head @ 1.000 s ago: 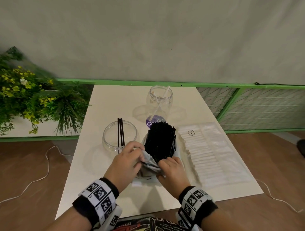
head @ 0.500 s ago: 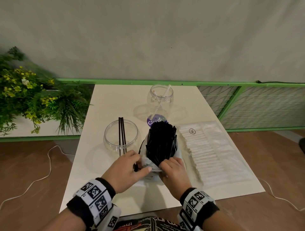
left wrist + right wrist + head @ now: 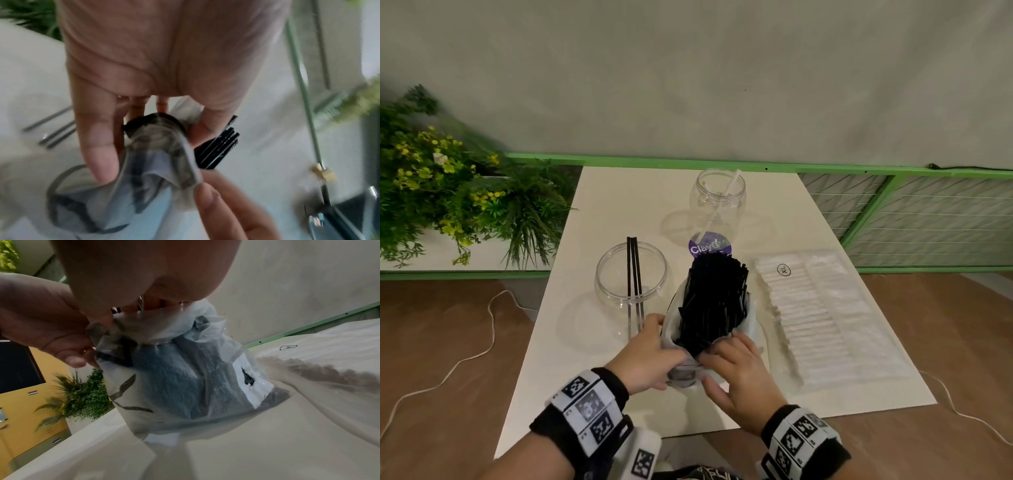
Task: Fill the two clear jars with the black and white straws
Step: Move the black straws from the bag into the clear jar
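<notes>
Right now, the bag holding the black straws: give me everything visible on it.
The plastic bag is thin, translucent white, crumpled, with dark printed marks. It stands on the white table between the near jar and the white-straw pack, mouth open, black straws fanning out. The left hand and right hand pinch its lower folds.

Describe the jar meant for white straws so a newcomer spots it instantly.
On the white table, look toward the far edge by the green rail. The far clear jar stands there, behind the black straw bundle. It alone holds one white straw; the nearer jar holds black ones.
</notes>
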`<action>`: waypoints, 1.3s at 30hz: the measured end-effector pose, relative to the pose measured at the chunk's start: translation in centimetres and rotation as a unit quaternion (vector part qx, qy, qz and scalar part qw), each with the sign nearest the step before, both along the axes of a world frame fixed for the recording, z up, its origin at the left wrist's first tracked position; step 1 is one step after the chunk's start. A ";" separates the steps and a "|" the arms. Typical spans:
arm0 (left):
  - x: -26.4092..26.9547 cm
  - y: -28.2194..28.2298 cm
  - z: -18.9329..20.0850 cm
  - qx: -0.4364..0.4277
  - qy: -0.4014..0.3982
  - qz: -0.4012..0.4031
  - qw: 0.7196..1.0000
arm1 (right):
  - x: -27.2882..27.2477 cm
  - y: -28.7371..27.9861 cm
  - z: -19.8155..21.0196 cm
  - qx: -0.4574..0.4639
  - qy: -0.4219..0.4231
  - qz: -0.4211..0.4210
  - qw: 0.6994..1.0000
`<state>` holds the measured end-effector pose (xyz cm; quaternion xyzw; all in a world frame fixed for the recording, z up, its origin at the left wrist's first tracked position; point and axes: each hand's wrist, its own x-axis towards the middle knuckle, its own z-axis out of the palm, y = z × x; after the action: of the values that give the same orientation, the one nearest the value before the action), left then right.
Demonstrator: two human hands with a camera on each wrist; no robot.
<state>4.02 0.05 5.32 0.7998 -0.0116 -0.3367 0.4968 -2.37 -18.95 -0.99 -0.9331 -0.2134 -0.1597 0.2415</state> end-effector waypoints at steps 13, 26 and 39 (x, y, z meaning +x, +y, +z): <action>-1.7 -1.3 -0.3 -0.076 -0.084 0.093 0.989 | 2.5 -0.6 3.1 0.012 0.110 -0.035 0.993; -2.2 -1.6 0.0 0.003 -0.208 0.020 0.978 | 3.6 -0.5 4.5 0.011 0.181 -0.037 0.983; -2.4 -1.4 -0.4 0.023 -0.227 0.004 0.974 | 4.5 -3.4 5.2 0.080 -0.044 -0.116 0.989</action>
<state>1.60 -1.40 4.96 0.8666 -0.1132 -0.1450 0.4638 2.15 -22.39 4.22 -0.9214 -0.1005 -0.2440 0.2853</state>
